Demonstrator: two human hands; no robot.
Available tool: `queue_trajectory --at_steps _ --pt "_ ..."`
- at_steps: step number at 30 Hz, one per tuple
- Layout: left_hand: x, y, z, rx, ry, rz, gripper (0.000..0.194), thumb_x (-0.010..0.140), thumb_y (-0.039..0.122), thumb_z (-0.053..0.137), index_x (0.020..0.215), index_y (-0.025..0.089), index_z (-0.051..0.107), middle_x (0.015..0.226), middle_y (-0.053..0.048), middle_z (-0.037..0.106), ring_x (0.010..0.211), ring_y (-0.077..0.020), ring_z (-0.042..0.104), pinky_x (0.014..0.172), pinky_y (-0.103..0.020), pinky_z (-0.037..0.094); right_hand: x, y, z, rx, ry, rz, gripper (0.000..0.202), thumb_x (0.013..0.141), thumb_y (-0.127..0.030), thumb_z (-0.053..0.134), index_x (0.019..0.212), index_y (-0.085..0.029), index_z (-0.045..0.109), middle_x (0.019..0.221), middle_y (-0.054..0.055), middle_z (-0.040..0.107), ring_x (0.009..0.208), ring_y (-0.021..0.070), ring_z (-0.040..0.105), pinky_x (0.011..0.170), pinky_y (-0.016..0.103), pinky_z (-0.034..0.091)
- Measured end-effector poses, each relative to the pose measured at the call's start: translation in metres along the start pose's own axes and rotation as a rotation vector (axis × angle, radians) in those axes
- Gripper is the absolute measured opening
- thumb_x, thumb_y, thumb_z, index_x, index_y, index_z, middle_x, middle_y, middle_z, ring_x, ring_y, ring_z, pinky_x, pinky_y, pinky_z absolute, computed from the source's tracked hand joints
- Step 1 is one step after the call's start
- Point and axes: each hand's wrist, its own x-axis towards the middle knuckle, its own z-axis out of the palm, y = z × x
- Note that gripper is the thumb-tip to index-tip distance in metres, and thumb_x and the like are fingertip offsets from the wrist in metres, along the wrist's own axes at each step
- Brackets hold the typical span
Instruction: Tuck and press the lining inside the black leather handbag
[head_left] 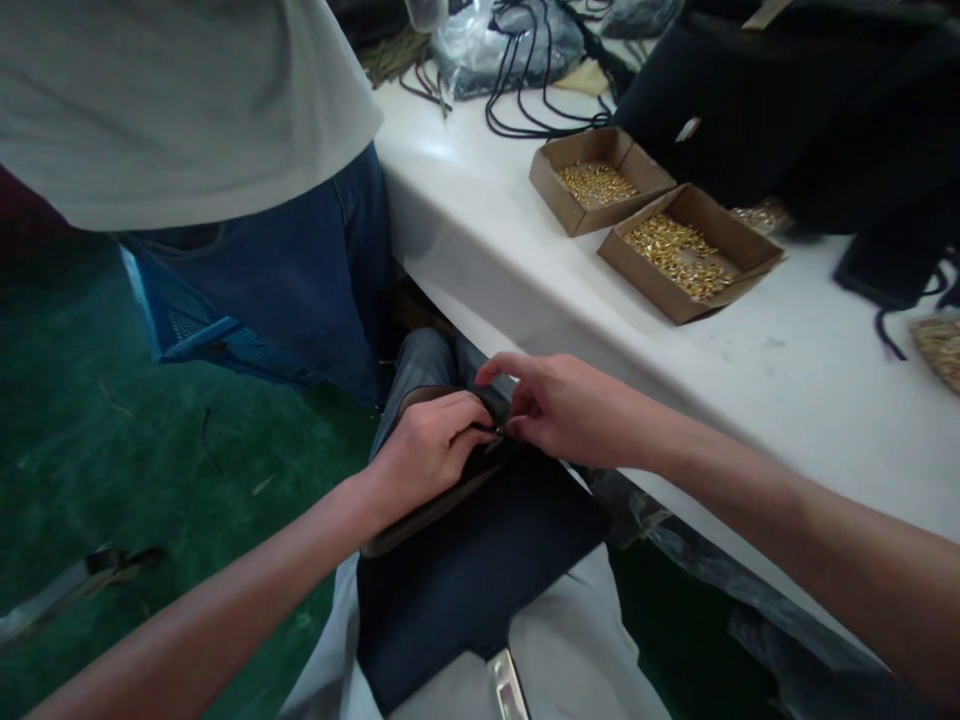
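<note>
Across my lap lies a dark bag (480,570) with a flap and a metal clasp (509,686) at its lower end. My left hand (431,445) pinches the dark edge near the bag's upper opening. Just to the right, my right hand (551,410) has thumb and fingers drawn together at a tiny shiny piece beside the left fingertips, its index finger raised and bent. What lies between the right fingers is too small to name. Two cardboard boxes (641,285) (555,200) of small gold-coloured metal pieces stand on the white table.
The white table (810,400) runs along the right, with black bags (742,100), black cords (525,120) and a plastic bag (510,45) on it. A person in a light shirt (187,110) stands at the upper left beside a blue crate (217,345).
</note>
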Motion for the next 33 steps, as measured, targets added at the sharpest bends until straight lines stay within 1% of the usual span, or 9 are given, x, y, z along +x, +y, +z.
queue_trajectory --at_steps 1,4,9,12,17,21,26,30,33 --pt "0.001 0.001 0.002 -0.033 0.005 -0.005 0.014 0.104 0.007 0.072 0.100 0.020 0.073 0.100 -0.002 0.079 0.095 -0.0165 0.076 0.089 -0.030 0.059 -0.004 0.002 -0.001 -0.024 -0.005 -0.017 0.052 0.087 0.002 0.076 0.133 -0.023 0.076 0.081 -0.008 0.075 0.069 0.0142 0.067 0.063 0.026 0.044" --pt "0.002 0.001 0.011 -0.095 0.028 -0.008 0.015 0.103 0.006 0.071 0.099 0.020 0.074 0.100 -0.002 0.078 0.095 -0.0161 0.076 0.089 -0.029 0.059 -0.009 0.011 -0.003 0.012 -0.065 0.015 0.039 0.092 -0.003 0.074 0.124 -0.024 0.081 0.083 -0.006 0.078 0.073 0.0159 0.070 0.064 0.026 0.047" --pt "0.002 -0.002 0.018 -0.081 0.055 0.014 0.012 0.105 0.008 0.069 0.100 0.018 0.072 0.099 -0.003 0.076 0.094 -0.0172 0.074 0.088 -0.030 0.057 -0.009 0.028 0.004 0.254 -0.012 0.130 0.010 0.089 -0.022 0.077 0.096 -0.020 0.083 0.080 0.000 0.081 0.073 0.0211 0.074 0.067 0.029 0.056" --pt "0.001 -0.002 0.018 -0.045 0.032 0.012 0.011 0.107 0.010 0.066 0.101 0.018 0.071 0.101 -0.004 0.075 0.095 -0.0190 0.074 0.088 -0.032 0.057 -0.008 0.031 0.010 0.251 0.019 0.100 0.018 0.089 -0.030 0.073 0.094 -0.020 0.087 0.076 0.001 0.080 0.070 0.0220 0.072 0.064 0.030 0.055" --pt "0.001 -0.003 0.021 0.019 0.005 -0.058 0.009 0.105 0.010 0.068 0.101 0.019 0.069 0.100 -0.004 0.075 0.093 -0.0207 0.073 0.086 -0.034 0.057 -0.006 0.025 0.011 0.152 0.026 0.046 0.026 0.087 -0.029 0.065 0.096 -0.018 0.088 0.074 0.003 0.078 0.069 0.0220 0.069 0.062 0.030 0.052" --pt "0.004 -0.002 0.023 0.055 0.029 -0.123 0.008 0.103 0.011 0.071 0.101 0.019 0.070 0.098 -0.004 0.076 0.093 -0.0217 0.074 0.085 -0.035 0.057 -0.006 0.024 0.009 0.171 0.030 0.087 0.023 0.087 -0.032 0.068 0.091 -0.018 0.086 0.076 0.004 0.077 0.070 0.0229 0.068 0.063 0.031 0.052" --pt "0.007 0.002 0.022 0.079 0.042 -0.140 0.010 0.102 0.009 0.072 0.099 0.018 0.071 0.099 -0.004 0.077 0.093 -0.0221 0.074 0.086 -0.035 0.058 -0.013 0.022 0.007 0.242 0.024 0.114 0.026 0.094 -0.041 0.071 0.090 -0.019 0.084 0.076 0.003 0.076 0.070 0.0225 0.067 0.066 0.033 0.051" --pt "0.006 0.003 0.021 0.070 0.083 -0.082 0.013 0.102 0.006 0.069 0.102 0.019 0.072 0.100 -0.003 0.077 0.093 -0.0200 0.075 0.087 -0.033 0.059 -0.032 0.012 0.017 0.230 0.123 0.102 0.027 0.098 -0.045 0.077 0.105 -0.021 0.086 0.095 0.004 0.084 0.087 0.0254 0.078 0.079 0.034 0.059" --pt "0.001 0.002 0.022 0.071 0.090 -0.017 0.014 0.105 0.007 0.064 0.104 0.019 0.071 0.098 -0.003 0.076 0.090 -0.0185 0.074 0.083 -0.031 0.060 -0.048 0.005 0.034 0.178 0.305 0.089 0.018 0.096 -0.035 0.079 0.107 -0.024 0.087 0.101 0.002 0.085 0.093 0.0247 0.081 0.086 0.035 0.061"
